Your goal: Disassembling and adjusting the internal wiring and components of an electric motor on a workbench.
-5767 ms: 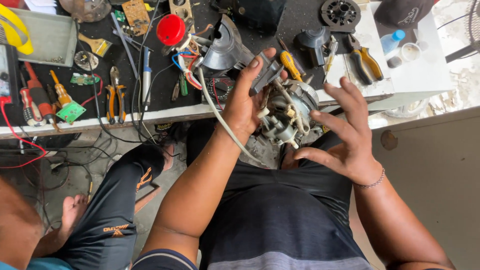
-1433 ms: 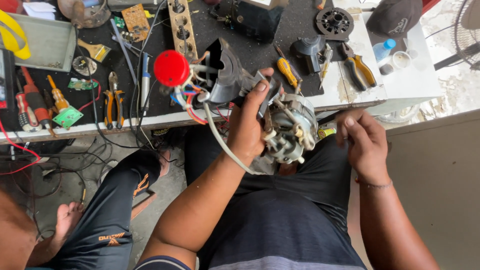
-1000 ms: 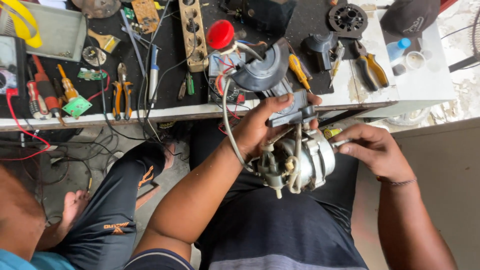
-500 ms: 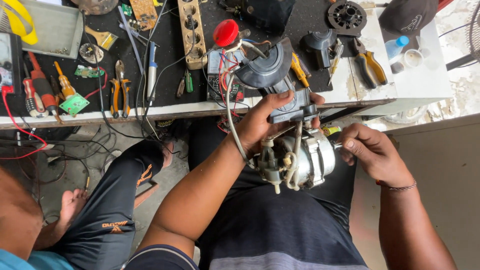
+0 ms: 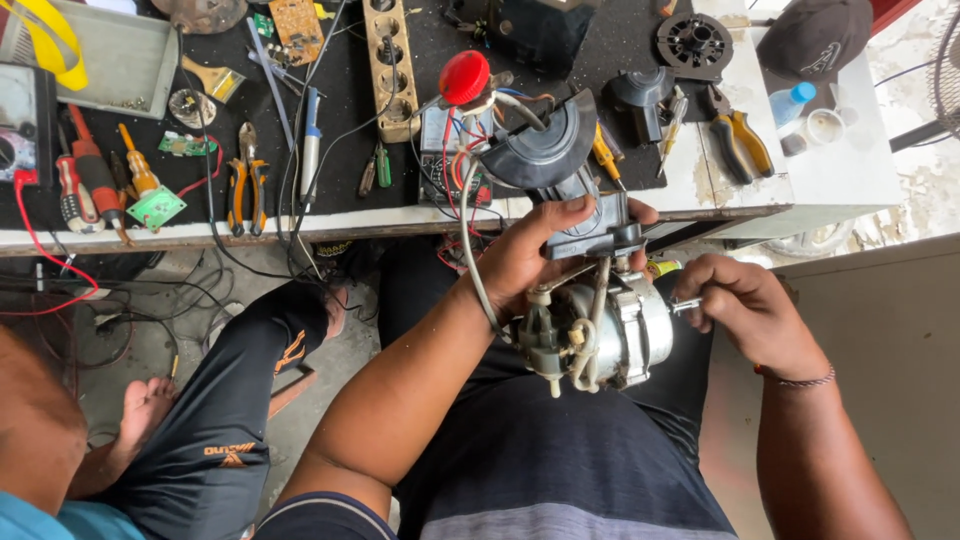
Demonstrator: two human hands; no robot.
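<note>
Left hand (image 5: pixel 535 262) covers the near side of the fan motor (image 5: pixel 600 335), so what its palm and inner fingers press on can't be told; the motor's underside is hidden too, against the lap. Right hand (image 5: pixel 750 310) closes over the shaft (image 5: pixel 686 304) end, only a short stub shows, and whether it holds a small tool there is too small to tell. Cut off by frame edges: metal tray (image 5: pixel 120 60) and yellow strap (image 5: pixel 45 40) top left, multimeter (image 5: pixel 20 125) at left, standing fan (image 5: pixel 945 70) at right, another person's arm (image 5: pixel 35 440) bottom left.
</note>
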